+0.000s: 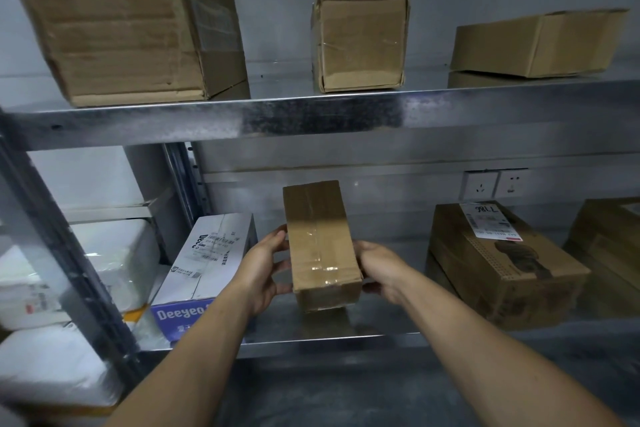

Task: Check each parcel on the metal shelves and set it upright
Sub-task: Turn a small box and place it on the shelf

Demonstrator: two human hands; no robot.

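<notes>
Left hand [264, 265], right hand [380, 270] gripping sides of narrow brown parcel [320, 243], clear tape along top

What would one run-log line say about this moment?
left hand | right hand | both hold brown box | at lower shelf

Carton [114, 21] at upper shelf [311, 118] left end cut by frame top. Box [613, 246] at lower shelf [346, 340] right end cut off. Shipping label [490, 220] print illegible.

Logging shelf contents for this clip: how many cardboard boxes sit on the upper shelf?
3: a large box at the left, a small box in the middle, and a flat box at the right. More may be hidden beyond the frame edges.
</notes>
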